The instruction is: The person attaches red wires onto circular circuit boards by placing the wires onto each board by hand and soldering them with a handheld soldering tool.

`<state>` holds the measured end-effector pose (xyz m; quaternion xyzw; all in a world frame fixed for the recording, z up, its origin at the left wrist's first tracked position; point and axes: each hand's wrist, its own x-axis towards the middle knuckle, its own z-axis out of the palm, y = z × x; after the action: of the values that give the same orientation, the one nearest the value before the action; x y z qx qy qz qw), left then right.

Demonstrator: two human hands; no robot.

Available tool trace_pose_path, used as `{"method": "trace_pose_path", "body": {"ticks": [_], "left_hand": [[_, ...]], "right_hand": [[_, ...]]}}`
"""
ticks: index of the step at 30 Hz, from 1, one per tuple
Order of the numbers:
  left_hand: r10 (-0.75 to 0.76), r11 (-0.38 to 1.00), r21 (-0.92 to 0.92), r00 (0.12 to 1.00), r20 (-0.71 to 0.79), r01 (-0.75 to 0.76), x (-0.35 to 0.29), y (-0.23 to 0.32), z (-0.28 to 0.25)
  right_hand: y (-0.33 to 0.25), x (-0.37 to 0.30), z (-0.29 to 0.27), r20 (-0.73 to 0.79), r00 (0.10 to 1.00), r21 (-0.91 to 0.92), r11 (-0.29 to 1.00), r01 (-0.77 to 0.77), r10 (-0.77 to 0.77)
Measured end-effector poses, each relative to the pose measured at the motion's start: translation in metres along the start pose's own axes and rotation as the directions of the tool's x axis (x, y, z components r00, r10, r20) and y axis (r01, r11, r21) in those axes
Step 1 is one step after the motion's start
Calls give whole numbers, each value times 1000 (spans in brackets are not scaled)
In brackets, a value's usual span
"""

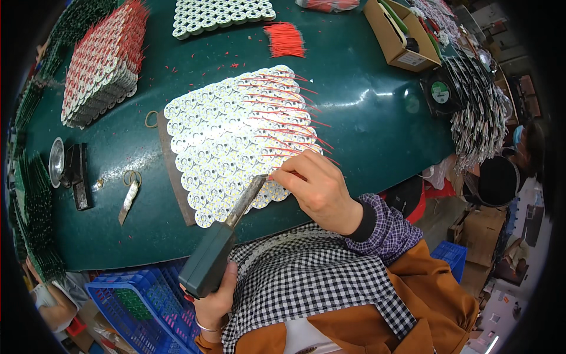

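Observation:
A sheet of round white LED circuit boards point(215, 141) lies on the green table, with thin red wires point(309, 123) sticking out across its right side. My left hand point(217, 300) is closed around a dark green soldering iron point(207, 256). Its metal tip points up to the sheet's lower right part. Beside that tip, my right hand point(323, 192) is closed in a pinch, with a bit of red wire at its fingertips. The thumb and forefinger partly cover the boards there. Under the sheet's left edge, a strip of brown backing board point(177, 186) shows.
A bundle of red wires point(286, 40) lies beyond the sheet. Stacked wired boards point(103, 71) stand at the far left, more boards point(221, 16) at the back. A cardboard box point(404, 44) is at the far right. Tweezers point(128, 202) and a black stand point(76, 177) lie left.

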<state>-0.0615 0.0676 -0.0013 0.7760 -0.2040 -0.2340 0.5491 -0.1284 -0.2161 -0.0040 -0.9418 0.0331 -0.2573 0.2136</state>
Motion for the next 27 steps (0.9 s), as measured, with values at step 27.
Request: {"method": "trace_pose_path", "body": {"ticks": [27], "left_hand": [[77,995,65,997,-3,-77,-6,-2,8]], "right_hand": [[4,-2,2,-39,997,-50,997,58,-60]]}}
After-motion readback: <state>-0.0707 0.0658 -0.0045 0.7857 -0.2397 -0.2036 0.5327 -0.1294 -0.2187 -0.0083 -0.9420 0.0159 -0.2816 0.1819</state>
